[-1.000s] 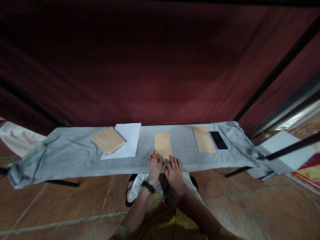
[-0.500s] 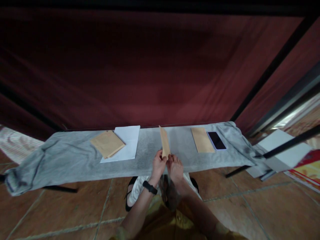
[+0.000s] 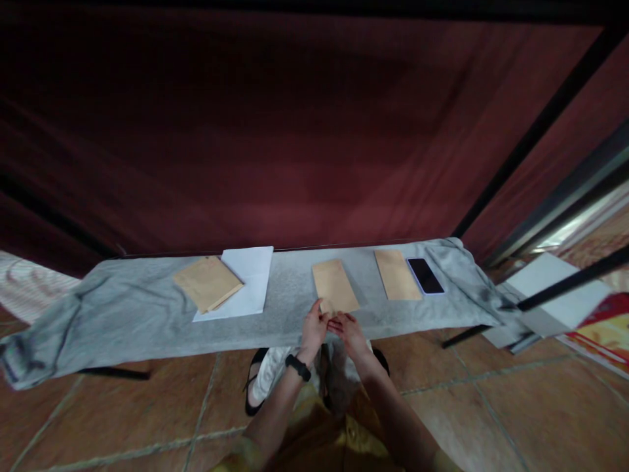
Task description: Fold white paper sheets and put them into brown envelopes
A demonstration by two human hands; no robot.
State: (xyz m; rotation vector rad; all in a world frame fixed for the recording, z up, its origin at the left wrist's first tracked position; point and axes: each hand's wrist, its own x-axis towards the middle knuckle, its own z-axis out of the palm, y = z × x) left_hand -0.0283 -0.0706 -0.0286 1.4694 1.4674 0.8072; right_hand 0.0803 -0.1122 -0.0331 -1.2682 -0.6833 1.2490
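Observation:
A brown paper envelope [image 3: 336, 283] is held over the middle of the grey cloth, its broad face toward me. My left hand [image 3: 313, 326], with a dark band on the wrist, pinches its near left corner. At the near edge, my right hand [image 3: 350, 334] has its fingers closed on the paper, fingertips almost meeting those of the left. Another brown envelope [image 3: 397, 275] lies flat to the right, beside a dark-screened phone [image 3: 425, 276]. To the left, a small pile of brown envelopes [image 3: 206, 283] partly covers white paper sheets [image 3: 255, 278].
The grey cloth [image 3: 132, 321] drapes over a long narrow bench with dark legs. A dark red panel [image 3: 314, 151] rises behind it, crossed by black bars. White boards [image 3: 555, 288] and a red-yellow printed sheet [image 3: 604, 334] are at the right, near the tiled floor.
The envelope has turned from a narrow, edge-on slant to show its broad face, tipping to the right. My right hand has shifted slightly and its fingers now point inward.

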